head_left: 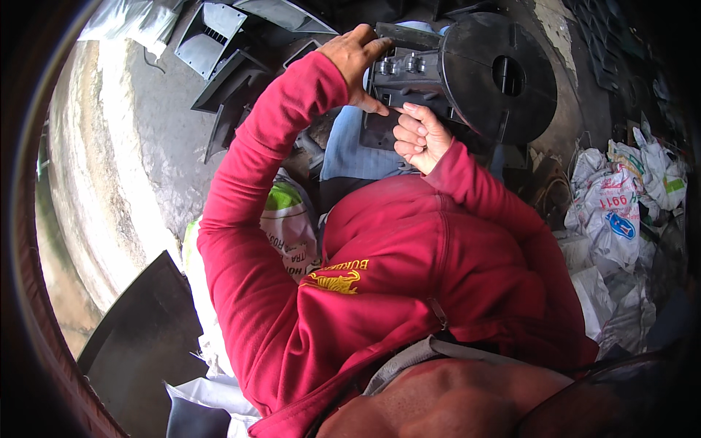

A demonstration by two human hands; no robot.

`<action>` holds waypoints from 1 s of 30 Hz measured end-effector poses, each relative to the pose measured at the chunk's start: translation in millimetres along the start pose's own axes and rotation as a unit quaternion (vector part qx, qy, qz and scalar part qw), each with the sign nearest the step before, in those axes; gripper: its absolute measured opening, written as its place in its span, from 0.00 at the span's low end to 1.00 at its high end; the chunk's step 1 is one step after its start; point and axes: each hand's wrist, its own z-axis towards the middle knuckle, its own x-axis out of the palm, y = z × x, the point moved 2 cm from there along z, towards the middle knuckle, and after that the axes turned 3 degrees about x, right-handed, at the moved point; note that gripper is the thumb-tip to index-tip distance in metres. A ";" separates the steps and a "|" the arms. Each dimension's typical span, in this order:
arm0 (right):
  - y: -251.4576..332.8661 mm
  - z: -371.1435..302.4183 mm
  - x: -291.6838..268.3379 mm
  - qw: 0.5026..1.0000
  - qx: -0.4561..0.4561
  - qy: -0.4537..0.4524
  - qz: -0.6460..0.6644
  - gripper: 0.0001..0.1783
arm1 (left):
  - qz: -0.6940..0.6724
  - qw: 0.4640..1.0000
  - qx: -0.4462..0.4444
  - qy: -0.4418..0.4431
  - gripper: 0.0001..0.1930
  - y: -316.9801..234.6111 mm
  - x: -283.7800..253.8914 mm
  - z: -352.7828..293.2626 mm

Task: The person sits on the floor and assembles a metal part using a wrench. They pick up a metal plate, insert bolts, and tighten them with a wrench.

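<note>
Far left, a pale floor (146, 131), washed out by glare and bent along the rim, cut off by the dark edge of the lens. Above, a clear bag (131, 18), cropped at the top; low down, a dark panel (142, 350), partly lost in shadow. Next, black trays (212, 40) piled loosely on the floor, overlapping, lower ones mostly hidden. Then a red sleeve (263, 146), across a white and green sack (281, 219), covering much of it.

Near top centre, the left hand (354, 64) at the left end of a black part (409, 91), touching it, with fingers and thumb spread apart; undersides out of sight. On the part, small metal fittings (412, 64); beneath, blue jeans (350, 150), only in patches. Just below the part, the right hand (420, 139), fingers curled together under the thumb. Possibly something thin at the fingertips, too small to tell from skin; contact with the part likewise unclear.

To the right, close against the part, a big black disc (475, 77) with a central hole, hiding the join behind. Farther right, crumpled white sacks (606, 204), fading into darkness; above, a black grid (595, 36), cut off and dim.
</note>
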 end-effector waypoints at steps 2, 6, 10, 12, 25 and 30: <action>-0.2 -0.2 0.0 1.000 0.000 0.006 0.007 0.13 | -0.002 1.000 0.000 -0.004 0.52 0.4 1.3 0.0; -0.1 -0.6 0.7 1.000 -0.002 0.002 0.008 0.13 | -0.008 1.000 0.007 -0.012 0.52 1.6 3.0 -0.4; -0.7 0.6 -0.9 1.000 -0.001 0.000 0.010 0.13 | -0.014 1.000 0.000 -0.004 0.52 1.5 3.6 -0.4; -0.6 0.9 -0.5 1.000 0.001 -0.006 0.008 0.13 | -0.013 1.000 -0.003 0.001 0.52 2.5 3.6 -0.1; 3.0 -0.2 1.0 1.000 0.017 -0.018 0.010 0.15 | 0.021 0.999 0.000 0.035 0.54 2.2 -1.5 4.7; 4.8 -0.2 -0.4 0.999 0.028 -0.017 -0.011 0.17 | 0.023 0.999 0.014 0.027 0.54 4.2 -0.7 4.0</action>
